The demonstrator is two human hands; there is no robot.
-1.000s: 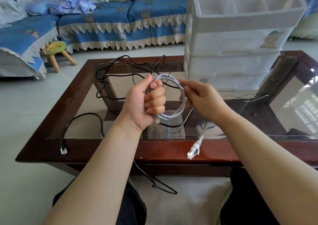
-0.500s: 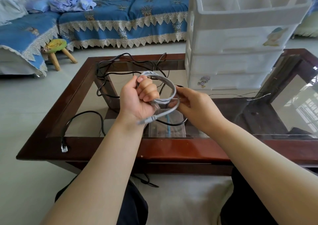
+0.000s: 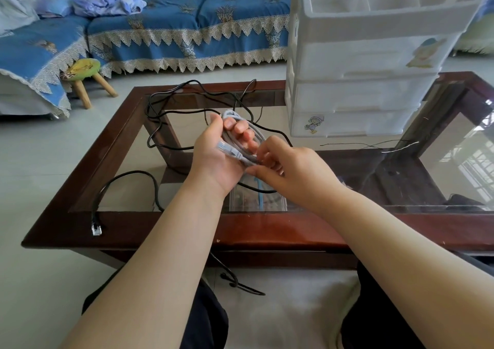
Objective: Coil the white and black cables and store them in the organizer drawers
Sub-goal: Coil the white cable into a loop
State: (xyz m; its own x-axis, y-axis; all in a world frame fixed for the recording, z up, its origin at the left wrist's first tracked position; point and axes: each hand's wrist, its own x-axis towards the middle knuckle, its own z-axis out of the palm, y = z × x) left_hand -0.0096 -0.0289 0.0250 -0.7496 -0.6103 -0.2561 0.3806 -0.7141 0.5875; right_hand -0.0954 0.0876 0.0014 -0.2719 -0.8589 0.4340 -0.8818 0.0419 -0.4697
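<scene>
The white cable (image 3: 235, 143) is wound into a small coil that lies across the palm of my left hand (image 3: 213, 159), whose fingers curl round it. Its clear plug end rests on that palm. My right hand (image 3: 291, 172) pinches the coil at its lower right side. The black cable (image 3: 171, 110) sprawls loose over the glass table top, one plug end (image 3: 96, 228) lying on the wooden front rail. The white organizer (image 3: 361, 62) with its stacked drawers stands shut at the table's far right.
The glass table has a dark wooden frame (image 3: 267, 231). A clear box (image 3: 256, 201) shows under the glass below my hands. Thin black wires (image 3: 369, 145) lie in front of the organizer. A small stool (image 3: 85, 73) and a blue sofa (image 3: 187, 28) stand beyond the table.
My left hand turned palm up, so the coil now lies flat in it with the plug end on top. My right hand moved in to pinch the coil.
</scene>
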